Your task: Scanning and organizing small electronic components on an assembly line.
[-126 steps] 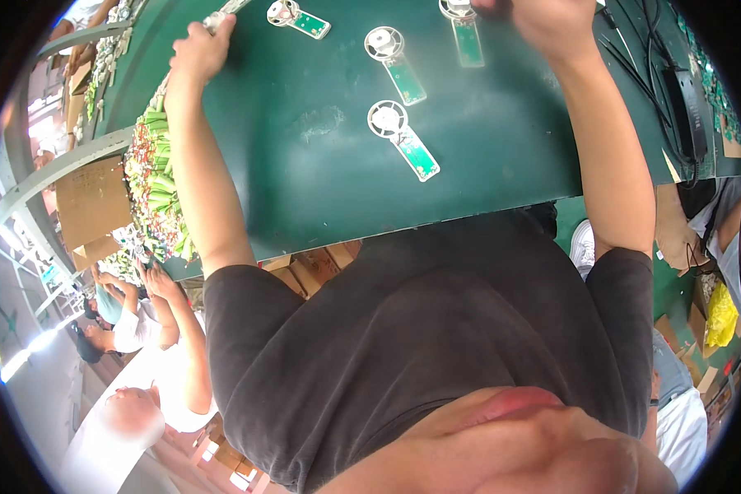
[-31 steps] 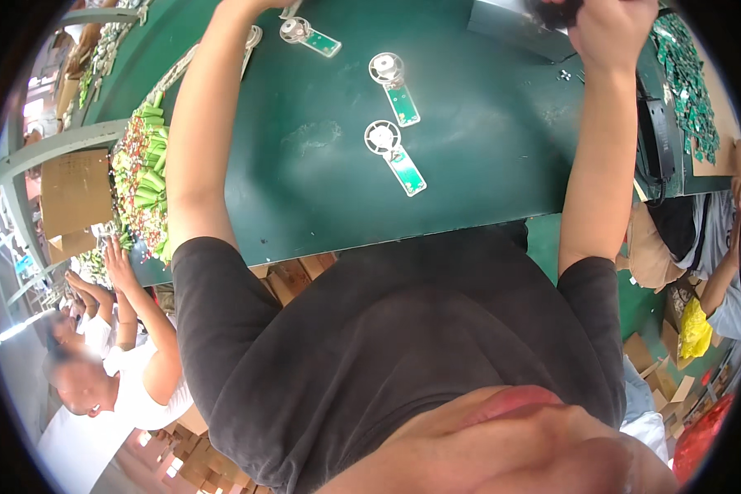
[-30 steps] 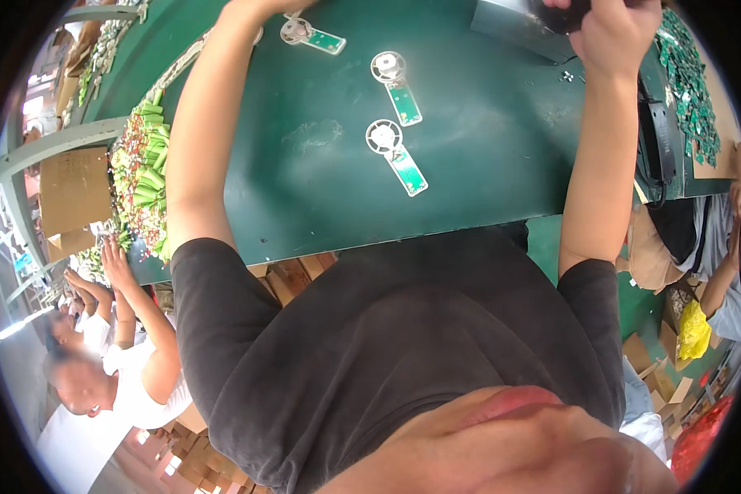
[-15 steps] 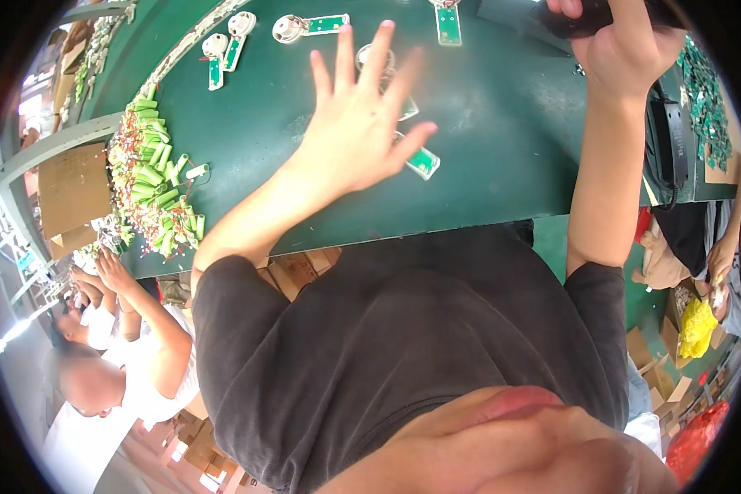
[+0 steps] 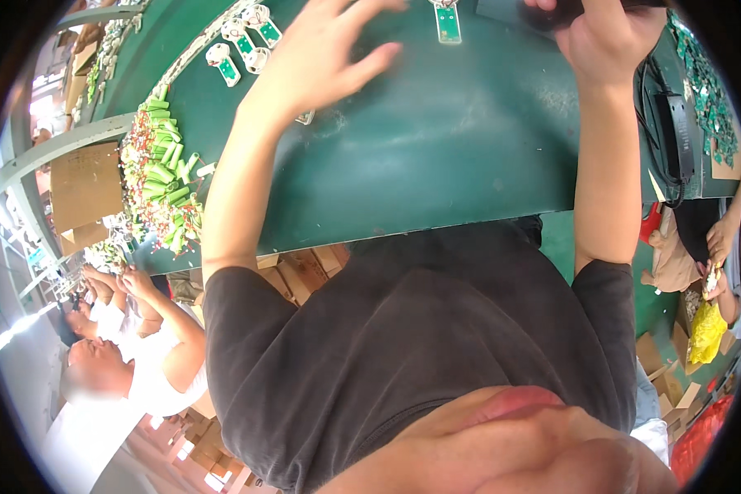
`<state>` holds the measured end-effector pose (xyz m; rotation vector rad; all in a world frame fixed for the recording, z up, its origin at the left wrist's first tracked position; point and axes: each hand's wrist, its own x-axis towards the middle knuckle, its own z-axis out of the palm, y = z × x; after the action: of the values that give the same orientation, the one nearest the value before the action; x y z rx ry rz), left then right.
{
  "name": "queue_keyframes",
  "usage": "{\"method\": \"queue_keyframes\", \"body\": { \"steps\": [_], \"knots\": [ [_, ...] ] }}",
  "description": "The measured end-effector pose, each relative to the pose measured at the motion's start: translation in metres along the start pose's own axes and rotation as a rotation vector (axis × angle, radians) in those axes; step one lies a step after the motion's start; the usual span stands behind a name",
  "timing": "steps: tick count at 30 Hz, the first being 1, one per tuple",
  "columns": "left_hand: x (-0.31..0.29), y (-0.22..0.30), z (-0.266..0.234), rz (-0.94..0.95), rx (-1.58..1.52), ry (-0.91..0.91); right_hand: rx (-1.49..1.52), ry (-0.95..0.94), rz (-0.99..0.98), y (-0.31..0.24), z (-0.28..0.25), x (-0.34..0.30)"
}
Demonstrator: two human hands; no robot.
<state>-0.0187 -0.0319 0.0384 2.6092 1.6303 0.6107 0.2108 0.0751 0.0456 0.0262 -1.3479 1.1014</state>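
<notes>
Several circuit-board assemblies (image 5: 223, 66) lie clustered at the far left beside the left hand (image 5: 314, 64), its fingers spread wide, while a lone assembly (image 5: 448, 25) sits apart at far centre, so the grouping looks partial; whether any is finished cannot be told. The clustered ones show round white housings and green strip boards. The right hand (image 5: 608, 39) grips a dark object (image 5: 552, 16), partly out of view.
</notes>
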Motion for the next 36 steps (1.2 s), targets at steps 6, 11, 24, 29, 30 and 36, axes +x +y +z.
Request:
{"method": "queue_keyframes", "body": {
  "steps": [6, 11, 24, 29, 30, 36],
  "knots": [
    [0.034, -0.017, 0.033, -0.136, 0.001, -0.064, -0.016, -0.039, -0.014, 0.010, -0.010, 0.000],
    [0.024, 0.005, 0.035, -0.256, 0.448, 0.076, -0.048, 0.012, 0.001, 0.006, -0.005, -0.001],
    [0.002, 0.034, 0.047, 0.041, -0.218, 0.041, 0.073, -0.091, 0.084, 0.014, 0.004, -0.012],
    [-0.002, 0.030, 0.053, 0.124, -0.279, 0.083, 0.008, -0.144, 0.183, 0.026, 0.008, -0.024],
    [-0.003, 0.029, 0.057, 0.120, -0.288, 0.085, -0.011, -0.135, 0.166, 0.028, 0.008, -0.026],
    [-0.004, 0.025, 0.060, 0.155, -0.247, 0.102, -0.071, -0.129, 0.135, 0.034, 0.012, -0.030]
  ]
}}
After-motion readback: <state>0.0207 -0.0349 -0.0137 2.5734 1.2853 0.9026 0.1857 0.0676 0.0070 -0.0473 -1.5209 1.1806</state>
